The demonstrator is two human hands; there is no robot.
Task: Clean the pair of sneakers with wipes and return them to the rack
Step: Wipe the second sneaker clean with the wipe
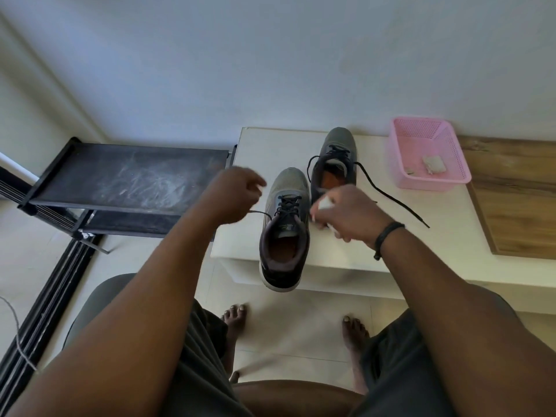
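1. We see two sneakers on the worktop point(346, 251): the near sneaker point(284, 233) overhangs its front edge, the far sneaker point(334, 161) sits behind and just right.
2. A basket point(400, 164) stands right of the far sneaker, scraps point(433, 164) inside.
3. The rack point(126, 182) stands left of the worktop.
4. Our left hand point(234, 197) hovers left of the near sneaker, our right hand point(346, 212) right of it.

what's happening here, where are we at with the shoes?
A person sits at a low white table with both sneakers on it. The left hand pulls a lace of the near sneaker, whose heel overhangs the edge. The right hand holds a white wipe beside it. The far sneaker lies unlaced. Used wipes sit in the pink basket. The black rack holds no shoes yet.
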